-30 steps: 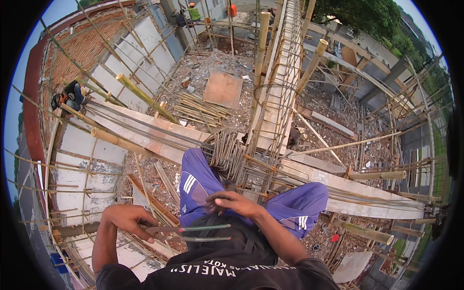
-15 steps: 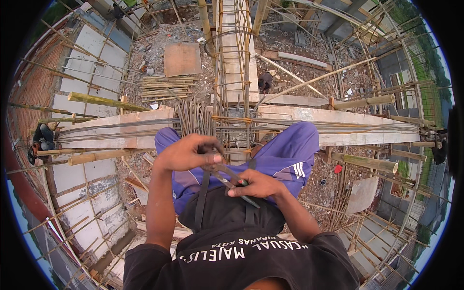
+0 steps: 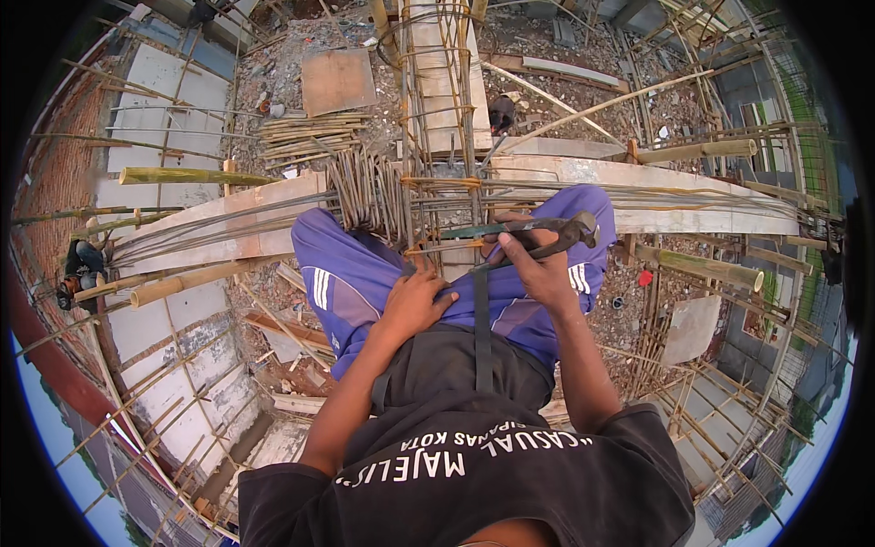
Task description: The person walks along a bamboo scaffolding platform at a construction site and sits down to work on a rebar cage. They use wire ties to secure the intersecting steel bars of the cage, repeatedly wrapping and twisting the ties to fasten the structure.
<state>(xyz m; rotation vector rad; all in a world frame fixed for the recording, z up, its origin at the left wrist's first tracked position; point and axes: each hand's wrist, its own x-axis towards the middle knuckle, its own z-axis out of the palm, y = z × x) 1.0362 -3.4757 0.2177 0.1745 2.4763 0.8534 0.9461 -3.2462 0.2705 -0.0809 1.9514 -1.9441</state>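
Note:
My right hand (image 3: 542, 273) is closed around a pair of pincers (image 3: 576, 233) with dark jaws and a green grip, held sideways above my right knee. Their jaws point right, and the green-gripped end reaches left over the rebar. Between my thighs, my left hand (image 3: 417, 299) reaches down to a rebar cage (image 3: 439, 205), fingertips bent together at its near end. Whatever those fingertips may pinch is too small to make out. Several bent steel stirrups (image 3: 365, 196) stand bunched just beyond my left knee.
Wooden formwork boards (image 3: 638, 173) run left and right, with long rebars (image 3: 219, 219) along them. Bamboo poles (image 3: 182, 176) jut out on both sides. Rubble ground lies far below, with a bamboo stack (image 3: 310, 134). Another person (image 3: 84, 260) is at far left.
My left hand has left the pincers and moved down to the rebar cage. My right hand has carried the pincers forward and right, turning their jaws to the right. The view has shifted slightly.

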